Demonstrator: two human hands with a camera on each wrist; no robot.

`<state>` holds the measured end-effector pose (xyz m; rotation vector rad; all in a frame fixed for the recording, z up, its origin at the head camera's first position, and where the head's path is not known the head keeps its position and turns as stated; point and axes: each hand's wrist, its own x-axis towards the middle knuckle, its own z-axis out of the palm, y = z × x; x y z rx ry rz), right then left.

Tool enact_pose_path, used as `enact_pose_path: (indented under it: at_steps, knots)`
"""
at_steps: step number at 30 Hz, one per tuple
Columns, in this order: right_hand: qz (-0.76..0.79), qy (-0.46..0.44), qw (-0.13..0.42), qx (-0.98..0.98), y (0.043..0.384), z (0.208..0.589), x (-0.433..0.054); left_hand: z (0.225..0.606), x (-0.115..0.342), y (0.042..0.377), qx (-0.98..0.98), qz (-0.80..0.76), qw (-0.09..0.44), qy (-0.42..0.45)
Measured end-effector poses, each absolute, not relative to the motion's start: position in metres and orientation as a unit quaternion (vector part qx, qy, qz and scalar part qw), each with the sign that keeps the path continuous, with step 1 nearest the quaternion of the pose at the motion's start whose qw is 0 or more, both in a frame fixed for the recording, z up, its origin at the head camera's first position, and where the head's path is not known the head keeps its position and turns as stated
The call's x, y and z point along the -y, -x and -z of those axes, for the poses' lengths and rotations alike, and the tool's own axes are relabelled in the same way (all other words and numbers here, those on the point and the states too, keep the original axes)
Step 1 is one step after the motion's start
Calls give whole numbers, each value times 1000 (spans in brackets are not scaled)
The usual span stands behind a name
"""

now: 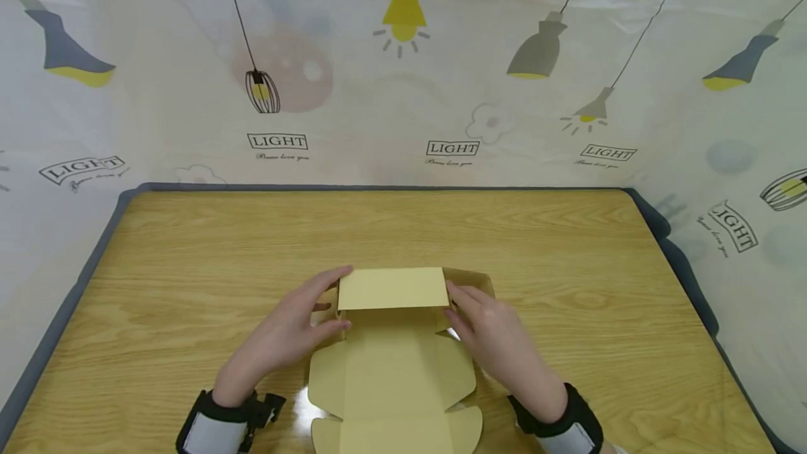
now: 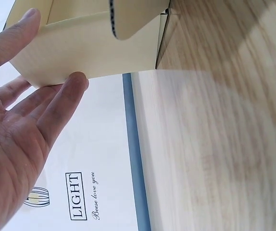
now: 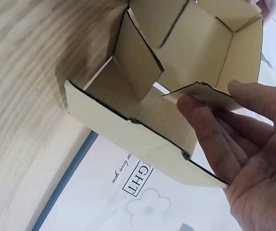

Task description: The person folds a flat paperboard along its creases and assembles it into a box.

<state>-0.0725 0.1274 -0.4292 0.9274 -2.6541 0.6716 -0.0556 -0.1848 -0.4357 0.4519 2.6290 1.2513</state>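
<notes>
A partly folded cardboard box (image 1: 392, 361) is lying on the desk (image 1: 189, 265), below centre, its folded end (image 1: 392, 289) standing at 12 o'clock and its flat panel (image 1: 392, 394) extending toward 6 o'clock. At the folded end's 9 o'clock, the left hand (image 1: 293, 321) is touching the side wall (image 2: 94, 53), fingers (image 2: 63, 105) loosely apart; at 3 o'clock, the right hand (image 1: 494, 328) is pinching a flap (image 3: 207, 95). Were that pinch slackening, the flap could be springing outward; uneven pressure could be creasing it. Beyond, at 12 o'clock, a lamp-printed cloth (image 1: 353, 90) is hanging.

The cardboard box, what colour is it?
The cardboard box is plain pale yellow, best seen in the head view.
</notes>
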Motion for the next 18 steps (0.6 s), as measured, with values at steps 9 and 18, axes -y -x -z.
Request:
enact_pose_path:
  at_steps: [9,18]
  knots:
    - [-240,-319,143,905,72,439,-122,438,187,54,-888,-425,79,-157]
    - [-230,-316,144,909,75,445,-125,439,186,57,-893,-419,72,-148]
